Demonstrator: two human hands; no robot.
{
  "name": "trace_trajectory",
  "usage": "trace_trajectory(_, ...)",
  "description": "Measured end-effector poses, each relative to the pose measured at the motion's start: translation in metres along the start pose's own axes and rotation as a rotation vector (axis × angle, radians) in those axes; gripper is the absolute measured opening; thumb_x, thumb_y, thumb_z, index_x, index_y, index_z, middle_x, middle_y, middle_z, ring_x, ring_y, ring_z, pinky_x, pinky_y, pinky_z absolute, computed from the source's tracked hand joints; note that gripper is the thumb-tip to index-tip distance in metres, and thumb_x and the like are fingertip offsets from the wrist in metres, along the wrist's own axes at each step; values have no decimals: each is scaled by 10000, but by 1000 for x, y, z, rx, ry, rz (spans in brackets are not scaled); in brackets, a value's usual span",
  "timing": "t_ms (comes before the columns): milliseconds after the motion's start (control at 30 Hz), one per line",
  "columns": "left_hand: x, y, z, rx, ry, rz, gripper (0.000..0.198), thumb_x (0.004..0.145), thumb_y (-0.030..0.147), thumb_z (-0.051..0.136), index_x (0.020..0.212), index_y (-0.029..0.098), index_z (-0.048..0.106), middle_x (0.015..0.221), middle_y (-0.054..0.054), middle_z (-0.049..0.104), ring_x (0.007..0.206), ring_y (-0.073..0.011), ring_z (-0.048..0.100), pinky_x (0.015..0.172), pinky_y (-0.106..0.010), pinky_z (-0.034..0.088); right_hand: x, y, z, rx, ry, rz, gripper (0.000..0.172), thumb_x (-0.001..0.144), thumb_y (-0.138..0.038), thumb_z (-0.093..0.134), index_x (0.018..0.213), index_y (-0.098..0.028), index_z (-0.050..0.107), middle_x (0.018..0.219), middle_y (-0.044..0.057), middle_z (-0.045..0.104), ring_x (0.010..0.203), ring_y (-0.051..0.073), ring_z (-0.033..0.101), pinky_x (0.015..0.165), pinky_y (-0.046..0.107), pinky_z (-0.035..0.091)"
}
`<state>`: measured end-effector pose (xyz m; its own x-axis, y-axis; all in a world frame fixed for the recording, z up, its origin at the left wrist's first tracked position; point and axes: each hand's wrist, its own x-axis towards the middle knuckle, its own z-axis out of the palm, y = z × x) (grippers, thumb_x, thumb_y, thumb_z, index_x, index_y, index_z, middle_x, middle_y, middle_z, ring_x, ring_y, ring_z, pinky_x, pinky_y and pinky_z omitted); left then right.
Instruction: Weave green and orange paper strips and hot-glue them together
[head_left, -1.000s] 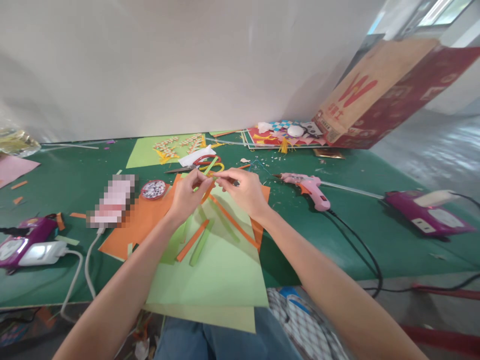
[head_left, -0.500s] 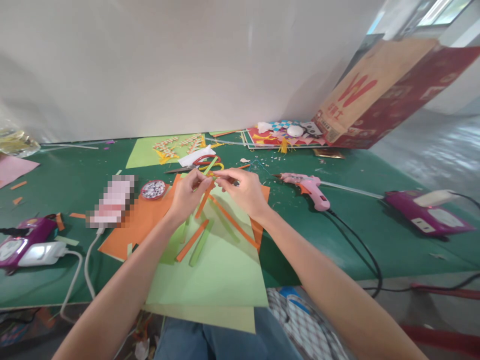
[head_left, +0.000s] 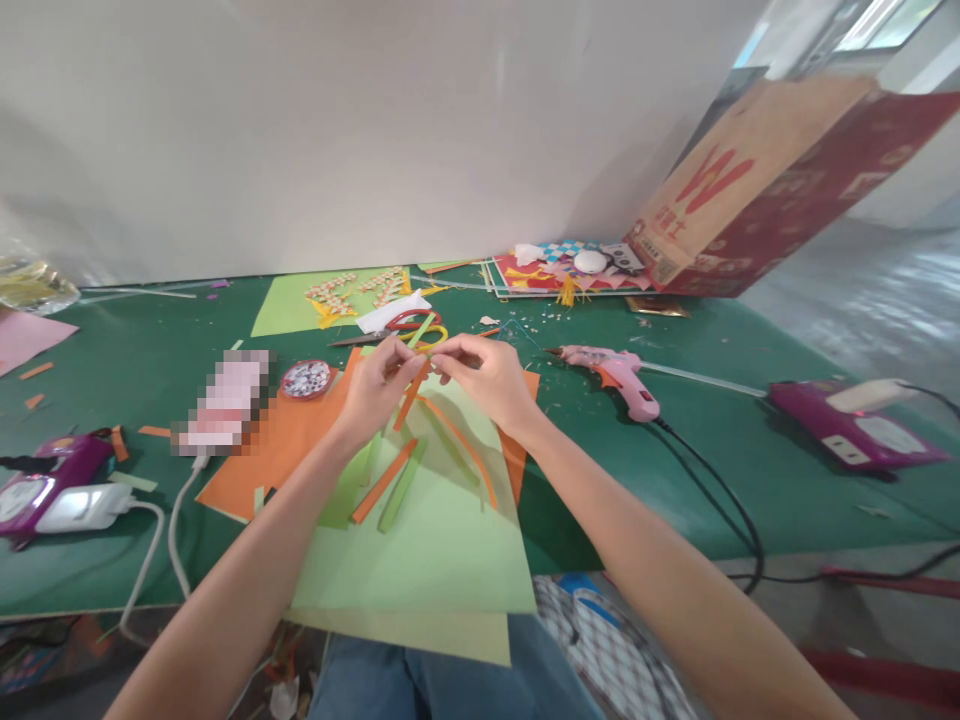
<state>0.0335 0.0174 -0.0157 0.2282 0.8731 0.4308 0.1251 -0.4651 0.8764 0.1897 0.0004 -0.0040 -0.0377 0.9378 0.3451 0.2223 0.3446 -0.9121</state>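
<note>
Orange paper strip (head_left: pixel 409 400): slants toward seven o'clock, above the pale green sheet (head_left: pixel 435 565).
Left hand (head_left: pixel 377 388): thumb and forefinger clamped on the strip.
Right hand (head_left: pixel 489 382): fingertips pinched together at its upper end.
Scissors (head_left: pixel 379 338): twelve o'clock, just beyond the hands.
Glue gun (head_left: pixel 611 366): three o'clock, apart.

This looks like a craft workspace; its table (head_left: pixel 180 330) holds a glue gun (head_left: pixel 616 366), scissors (head_left: pixel 375 338) and paper strips (head_left: pixel 385 481).

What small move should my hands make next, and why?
Perhaps pull the short, narrow orange paper strip snug: your left hand and right hand nearly meet at its upper end, while nothing holds its lower end.
</note>
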Motion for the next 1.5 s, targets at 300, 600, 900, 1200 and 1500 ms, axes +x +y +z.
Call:
trace_trajectory(300,1,1,0,-25,-7,11,380,771,524,650,668,187,510,639,15,547,613,-117,531,574,-232,409,0,0,0,5,-14,12,86,741,-257,630,772,-180,649,638,-9,620,583,120,564,607,272,434)
trace_trajectory(600,0,-1,0,-4,-26,12,365,793,507,632,676,181,519,639,8,557,597,-110,518,552,-221,394,-1,-2,-1,3,-98,62,146,743,-304,645,721,-174,582,578,-32,560,519,97,495,545,255,385)
trace_trajectory(900,0,-1,0,-30,-15,3,379,784,524,642,677,185,513,635,14,534,599,-110,498,553,-228,378,-1,-4,1,11,-89,87,155,753,-315,640,713,-179,577,534,-38,544,516,105,506,544,256,394)
trace_trajectory(1200,-1,2,0,-19,-13,-9,391,786,543,635,675,191,505,620,17,518,571,-107,467,521,-233,342,-2,-6,3,46,-61,101,88,758,-226,611,705,-179,559,577,-39,563,517,96,524,554,248,412)
trace_trajectory(1500,0,-1,-4,135,-46,52,208,822,395,615,807,194,562,761,-6,619,691,-133,596,660,-253,468,-2,2,4,-87,-25,-38,42,757,-209,576,722,-189,568,721,20,659,668,144,605,647,273,447)
